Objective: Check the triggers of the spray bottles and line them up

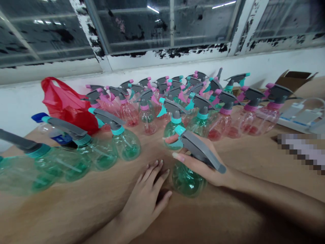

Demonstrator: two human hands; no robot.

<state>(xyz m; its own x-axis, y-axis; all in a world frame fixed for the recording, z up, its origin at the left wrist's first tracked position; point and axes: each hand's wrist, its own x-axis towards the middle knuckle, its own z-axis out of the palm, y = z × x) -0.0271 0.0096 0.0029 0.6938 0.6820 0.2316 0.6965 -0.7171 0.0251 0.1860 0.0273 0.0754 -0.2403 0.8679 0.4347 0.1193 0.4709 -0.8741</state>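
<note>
My right hand (200, 166) is closed round the grey trigger head of a green spray bottle (188, 179) that stands on the wooden table (254, 159). Its teal nozzle points left. My left hand (147, 200) lies flat on the table just left of that bottle, fingers stretched out and holding nothing. Several more green spray bottles (124, 142) stand in a row to the left. Behind them crowd several pink spray bottles (129, 112) with grey triggers, reaching back to the wall.
A red plastic bag (66, 105) lies at the back left beside a blue-capped bottle (50, 128). A white power strip (299, 118) with cables and a cardboard box (294, 79) sit at the right. A window wall runs behind the table.
</note>
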